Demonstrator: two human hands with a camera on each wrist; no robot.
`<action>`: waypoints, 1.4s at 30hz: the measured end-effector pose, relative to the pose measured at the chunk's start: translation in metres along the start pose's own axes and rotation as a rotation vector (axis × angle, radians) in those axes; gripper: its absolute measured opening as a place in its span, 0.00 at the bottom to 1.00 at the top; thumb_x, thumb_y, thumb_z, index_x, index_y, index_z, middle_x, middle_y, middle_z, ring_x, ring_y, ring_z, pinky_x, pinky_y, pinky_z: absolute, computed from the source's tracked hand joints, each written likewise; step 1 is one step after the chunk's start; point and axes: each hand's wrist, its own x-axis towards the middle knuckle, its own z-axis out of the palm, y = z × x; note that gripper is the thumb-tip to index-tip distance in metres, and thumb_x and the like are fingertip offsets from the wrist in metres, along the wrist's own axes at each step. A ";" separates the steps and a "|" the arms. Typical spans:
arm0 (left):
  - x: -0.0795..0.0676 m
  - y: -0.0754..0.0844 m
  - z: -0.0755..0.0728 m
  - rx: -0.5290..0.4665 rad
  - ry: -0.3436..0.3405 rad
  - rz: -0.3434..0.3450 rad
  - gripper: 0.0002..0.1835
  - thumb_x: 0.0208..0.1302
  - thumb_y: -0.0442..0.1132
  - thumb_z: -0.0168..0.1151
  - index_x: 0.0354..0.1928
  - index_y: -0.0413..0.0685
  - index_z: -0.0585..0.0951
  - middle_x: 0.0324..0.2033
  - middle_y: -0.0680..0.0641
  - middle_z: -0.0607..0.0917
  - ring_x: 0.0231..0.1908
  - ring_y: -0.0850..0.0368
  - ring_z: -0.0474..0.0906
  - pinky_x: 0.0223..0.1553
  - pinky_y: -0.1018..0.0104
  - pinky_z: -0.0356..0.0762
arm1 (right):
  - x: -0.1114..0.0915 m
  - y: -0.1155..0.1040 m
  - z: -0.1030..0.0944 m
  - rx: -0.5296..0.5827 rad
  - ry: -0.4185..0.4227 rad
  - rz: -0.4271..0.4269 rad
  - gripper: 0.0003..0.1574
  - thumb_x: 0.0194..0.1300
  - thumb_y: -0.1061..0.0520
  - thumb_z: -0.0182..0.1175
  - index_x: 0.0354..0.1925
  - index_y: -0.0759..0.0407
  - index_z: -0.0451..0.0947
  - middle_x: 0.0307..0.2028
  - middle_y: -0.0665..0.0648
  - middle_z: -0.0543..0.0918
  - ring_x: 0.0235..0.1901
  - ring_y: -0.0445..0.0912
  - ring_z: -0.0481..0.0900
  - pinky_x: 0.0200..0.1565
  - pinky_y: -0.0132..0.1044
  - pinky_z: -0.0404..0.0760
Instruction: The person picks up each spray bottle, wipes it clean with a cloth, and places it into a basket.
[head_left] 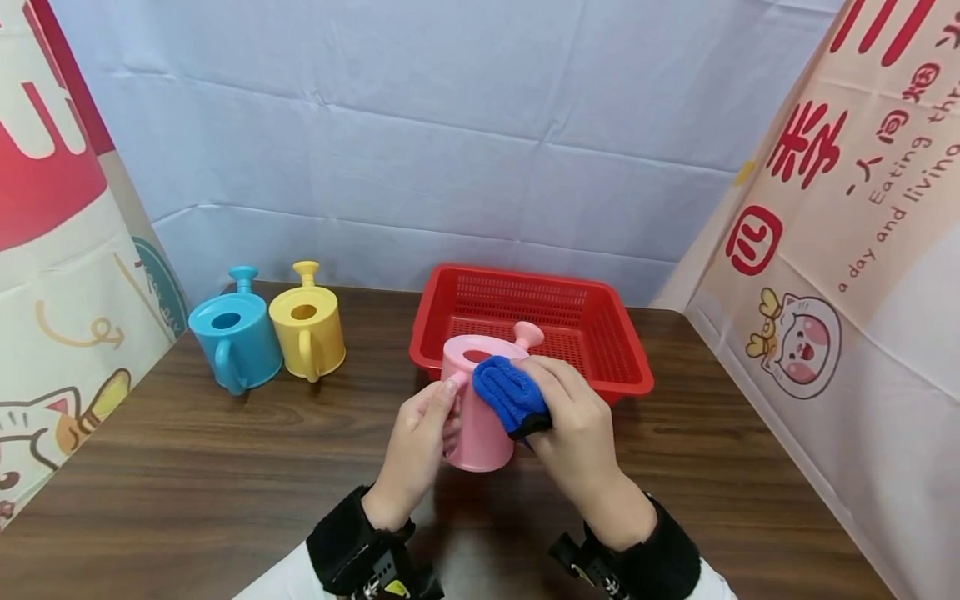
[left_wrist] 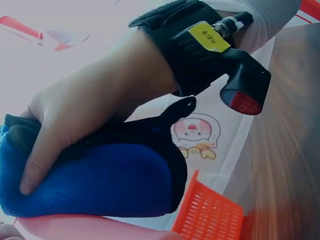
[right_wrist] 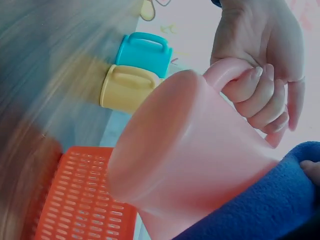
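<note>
Centrally, the left hand grips the handle of the pink watering can while the right hand clamps a black-edged blue cloth against its side; the red basket's rim lies near at one o'clock, with wood tabletop stretching towards the yellow watering can and light-blue watering can at ten

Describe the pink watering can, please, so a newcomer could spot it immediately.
Find the red basket on the wooden table. Just in front of it, the left hand grips the pink watering can. Unlike the blue can and yellow can, it is pink, with a blue cloth held against it.
</note>
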 end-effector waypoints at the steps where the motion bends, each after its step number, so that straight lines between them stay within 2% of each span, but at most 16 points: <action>1: 0.000 0.000 0.000 0.005 0.004 -0.008 0.19 0.73 0.45 0.44 0.30 0.36 0.67 0.16 0.46 0.62 0.17 0.59 0.61 0.21 0.71 0.63 | -0.001 0.000 0.000 0.001 -0.003 -0.005 0.35 0.35 0.71 0.73 0.47 0.63 0.77 0.43 0.60 0.80 0.43 0.53 0.79 0.46 0.49 0.77; 7: -0.004 0.002 -0.005 -0.033 0.057 -0.035 0.20 0.72 0.46 0.45 0.29 0.35 0.67 0.16 0.46 0.61 0.16 0.58 0.59 0.20 0.72 0.60 | -0.016 -0.005 0.009 0.034 -0.134 -0.048 0.32 0.41 0.66 0.74 0.49 0.60 0.77 0.44 0.58 0.79 0.42 0.51 0.79 0.44 0.46 0.78; 12: -0.003 0.006 -0.007 -0.073 0.100 -0.005 0.22 0.72 0.48 0.45 0.28 0.35 0.64 0.15 0.46 0.58 0.15 0.56 0.57 0.17 0.69 0.55 | -0.029 -0.007 0.012 0.054 -0.260 -0.127 0.40 0.33 0.67 0.77 0.50 0.58 0.76 0.44 0.56 0.79 0.42 0.48 0.78 0.44 0.42 0.78; 16: -0.002 0.007 -0.006 -0.080 0.097 0.000 0.22 0.72 0.48 0.46 0.27 0.36 0.64 0.14 0.46 0.59 0.15 0.55 0.57 0.17 0.70 0.56 | -0.030 -0.003 0.006 0.073 -0.301 -0.150 0.41 0.33 0.66 0.77 0.51 0.57 0.76 0.45 0.55 0.79 0.43 0.47 0.78 0.44 0.42 0.78; 19: -0.003 0.007 -0.005 -0.071 0.073 -0.019 0.22 0.72 0.48 0.46 0.27 0.35 0.64 0.15 0.45 0.59 0.15 0.56 0.58 0.18 0.70 0.57 | -0.023 0.002 0.000 0.078 -0.238 -0.130 0.31 0.44 0.64 0.73 0.50 0.57 0.76 0.44 0.56 0.80 0.43 0.48 0.78 0.44 0.44 0.78; 22: -0.004 0.007 -0.004 -0.065 0.047 -0.044 0.21 0.72 0.46 0.47 0.26 0.34 0.64 0.15 0.44 0.60 0.15 0.56 0.58 0.18 0.71 0.57 | -0.012 0.007 -0.005 0.062 -0.097 -0.111 0.19 0.59 0.55 0.63 0.48 0.60 0.77 0.44 0.58 0.80 0.43 0.50 0.79 0.47 0.43 0.77; 26: -0.005 0.007 -0.003 -0.056 0.027 -0.074 0.21 0.71 0.45 0.48 0.25 0.35 0.63 0.15 0.44 0.61 0.15 0.57 0.58 0.16 0.71 0.57 | -0.001 0.012 -0.009 0.036 0.063 -0.086 0.22 0.66 0.47 0.54 0.48 0.63 0.77 0.43 0.61 0.80 0.43 0.52 0.79 0.53 0.35 0.72; 29: -0.004 0.006 -0.003 -0.060 0.033 -0.079 0.21 0.71 0.46 0.48 0.24 0.35 0.63 0.15 0.45 0.61 0.15 0.57 0.58 0.16 0.71 0.56 | 0.000 0.013 -0.008 0.046 0.076 -0.087 0.22 0.66 0.47 0.54 0.48 0.63 0.77 0.44 0.61 0.79 0.43 0.53 0.79 0.55 0.33 0.70; 32: -0.002 0.006 -0.006 -0.100 0.057 -0.092 0.22 0.70 0.47 0.49 0.24 0.36 0.63 0.14 0.45 0.59 0.14 0.57 0.55 0.15 0.71 0.54 | -0.006 0.012 -0.004 0.079 0.019 -0.120 0.22 0.65 0.47 0.56 0.48 0.62 0.77 0.44 0.60 0.79 0.43 0.52 0.79 0.52 0.37 0.74; 35: 0.000 0.006 -0.009 -0.160 0.088 -0.128 0.22 0.69 0.49 0.50 0.25 0.38 0.63 0.14 0.46 0.58 0.13 0.56 0.53 0.15 0.70 0.51 | -0.016 0.011 0.001 0.106 -0.078 -0.160 0.19 0.61 0.52 0.61 0.48 0.61 0.77 0.44 0.58 0.79 0.42 0.51 0.78 0.47 0.42 0.77; 38: 0.001 0.007 -0.014 -0.197 0.119 -0.146 0.23 0.69 0.51 0.50 0.24 0.40 0.63 0.14 0.47 0.58 0.13 0.55 0.53 0.15 0.70 0.52 | -0.026 0.009 0.005 0.121 -0.190 -0.190 0.23 0.55 0.56 0.67 0.50 0.58 0.76 0.45 0.56 0.79 0.43 0.49 0.78 0.44 0.42 0.78; 42: 0.002 0.010 -0.019 -0.227 0.136 -0.131 0.23 0.69 0.52 0.49 0.24 0.41 0.63 0.13 0.48 0.59 0.13 0.55 0.54 0.15 0.71 0.54 | -0.033 0.007 0.008 0.133 -0.269 -0.222 0.29 0.49 0.58 0.72 0.51 0.55 0.76 0.46 0.55 0.79 0.44 0.47 0.78 0.45 0.41 0.78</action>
